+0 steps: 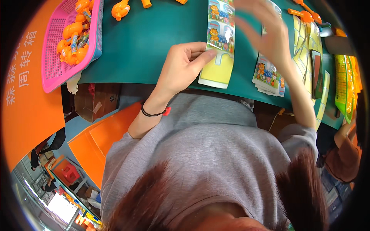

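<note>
My left hand pinches the left edge of a sticker sheet between thumb and fingers. The sheet is a long strip with orange cartoon-cat pictures above and a bare yellow-green backing at its near end. Beside the strip's upper right, my right hand is blurred by motion, thumb and fingers apart; nothing shows between them, though the fingertips run near the top edge. Under my right forearm lies a stack of similar sticker sheets, partly covered by it.
A pink basket of orange cat-headed toys stands at the left of the green table. Another toy lies nearby. Right of me are yellow backing sheets, a dark phone-like object and a yellow-green basket; another person's arm shows beyond.
</note>
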A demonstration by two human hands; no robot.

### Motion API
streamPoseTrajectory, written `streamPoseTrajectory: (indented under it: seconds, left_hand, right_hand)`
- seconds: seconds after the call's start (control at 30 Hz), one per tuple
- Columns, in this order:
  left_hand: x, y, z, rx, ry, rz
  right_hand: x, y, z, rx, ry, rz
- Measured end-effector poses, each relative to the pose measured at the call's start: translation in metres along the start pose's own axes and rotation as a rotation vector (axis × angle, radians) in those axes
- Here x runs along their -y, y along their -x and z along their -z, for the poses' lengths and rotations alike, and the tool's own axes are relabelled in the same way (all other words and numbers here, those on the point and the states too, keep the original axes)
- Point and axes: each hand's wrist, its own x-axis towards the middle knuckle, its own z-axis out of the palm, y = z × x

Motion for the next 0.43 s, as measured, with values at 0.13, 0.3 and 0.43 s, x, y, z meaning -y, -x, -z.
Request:
streamPoseTrajectory:
  seconds: [0.13,0.3,0.43]
  left_hand:
    - [-0.004,-0.002,-0.005,0.136,0.196,0.019]
    - [0.0,-0.002,-0.009,0.167,0.026,0.0]
    - [0.008,-0.009,-0.005,0.158,-0.238,-0.056]
  right_hand:
    - [0.04,0.032,-0.003,0.181,-0.3,-0.064]
    - [0.033,0.043,-0.01,0.124,-0.344,-0.07]
    - [0.029,0.043,-0.009,0.11,-0.295,-0.019]
